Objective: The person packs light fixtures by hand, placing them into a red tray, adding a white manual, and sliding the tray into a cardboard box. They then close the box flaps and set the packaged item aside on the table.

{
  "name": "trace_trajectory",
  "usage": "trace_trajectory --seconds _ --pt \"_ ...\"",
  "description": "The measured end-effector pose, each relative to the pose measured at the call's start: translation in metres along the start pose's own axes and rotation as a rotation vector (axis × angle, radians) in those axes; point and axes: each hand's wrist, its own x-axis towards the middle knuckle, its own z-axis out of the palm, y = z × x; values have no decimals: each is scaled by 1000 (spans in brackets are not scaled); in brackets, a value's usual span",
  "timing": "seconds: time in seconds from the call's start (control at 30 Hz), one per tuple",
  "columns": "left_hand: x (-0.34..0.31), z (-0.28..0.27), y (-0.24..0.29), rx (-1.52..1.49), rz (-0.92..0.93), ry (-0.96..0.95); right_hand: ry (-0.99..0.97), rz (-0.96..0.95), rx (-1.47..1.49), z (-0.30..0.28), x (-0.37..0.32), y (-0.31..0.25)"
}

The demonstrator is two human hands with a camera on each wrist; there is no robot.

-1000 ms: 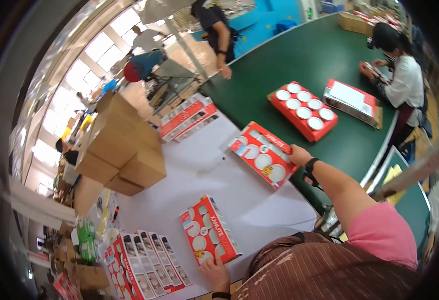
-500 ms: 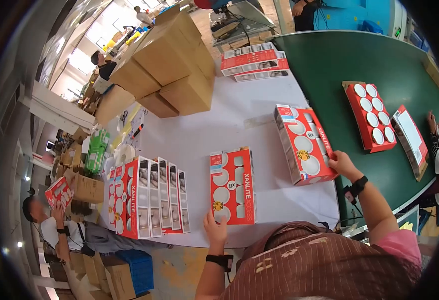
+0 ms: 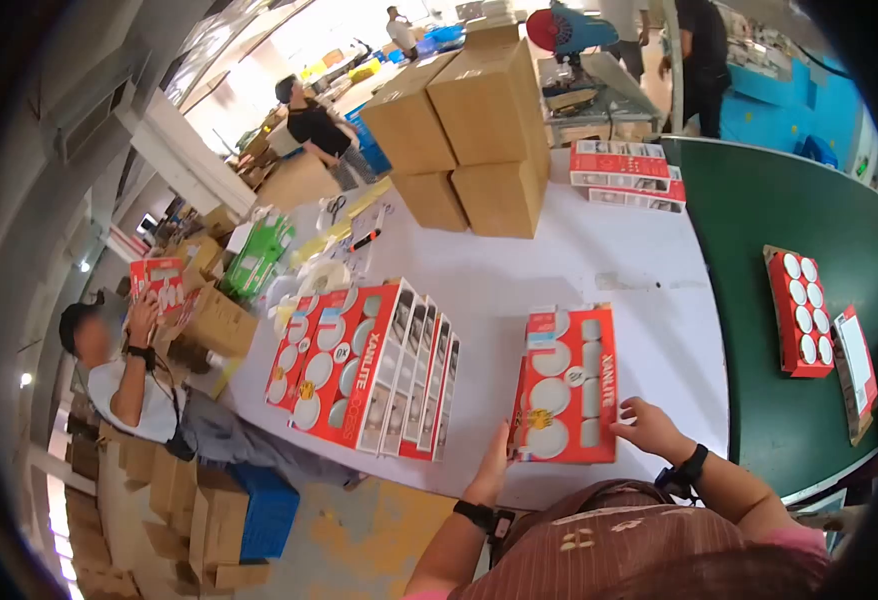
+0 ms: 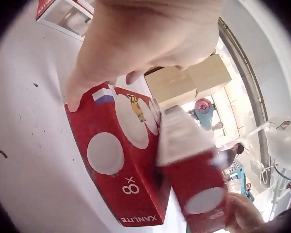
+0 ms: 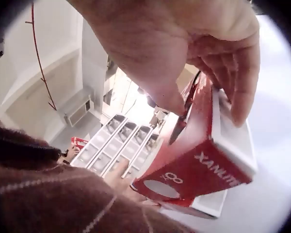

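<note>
At the front of the table, a red XANLITE box (image 3: 549,390) with round white windows stands between the two hands. My left hand (image 3: 497,462) grips the near left side; in the left wrist view that hand (image 4: 145,39) spans the end of a red box (image 4: 121,160). Close against it is a second red box (image 4: 196,184), slightly blurred, held from its far side. My right hand (image 3: 653,430) is at the right side in the head view; in the right wrist view, this hand (image 5: 184,48) pinches a tilted box (image 5: 194,165) between thumb and fingers.
A row of several red boxes (image 3: 344,365) stands to the left. Brown cartons (image 3: 499,195) and flat-lying red boxes (image 3: 624,172) are at the back. A green table (image 3: 759,420) with a tray of round white items (image 3: 799,310) adjoins on the right. A person (image 3: 139,390) stands at left.
The box in my right hand has moved left, up against the one at my left hand. The head view has swung left.
</note>
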Motion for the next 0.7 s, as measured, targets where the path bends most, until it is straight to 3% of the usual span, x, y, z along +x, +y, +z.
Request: trace_trajectory --seconds 0.03,0.1,0.13,0.17,0.23,0.27,0.33,0.47,0.5,0.57,0.67,0.7 --pt "22 -13 -23 -13 67 -89 2 70 109 3 6 -1" --pt "-5 8 7 -37 167 -69 28 107 217 24 37 33" --pt "19 11 10 -91 141 -242 -15 258 425 15 42 29" --pt "20 -8 -5 -170 88 -312 -168 367 643 31 49 16" --pt "19 -14 0 -216 65 -390 -420 385 747 46 53 5" --pt "31 -23 -7 -203 75 -412 -339 391 758 62 54 3" --pt "47 -39 -17 114 230 -448 -246 401 799 66 46 -20" --pt "35 -35 16 123 189 -436 -218 465 883 59 44 -24" --pt "23 -30 26 118 172 -422 -219 464 878 58 42 -23" --pt "-3 -21 48 106 159 -386 -192 241 1044 59 41 -22" --pt "-48 -9 88 195 307 -288 -189 115 1087 29 28 -73" --pt "-58 -10 100 309 543 -191 -164 58 1084 17 23 -91"
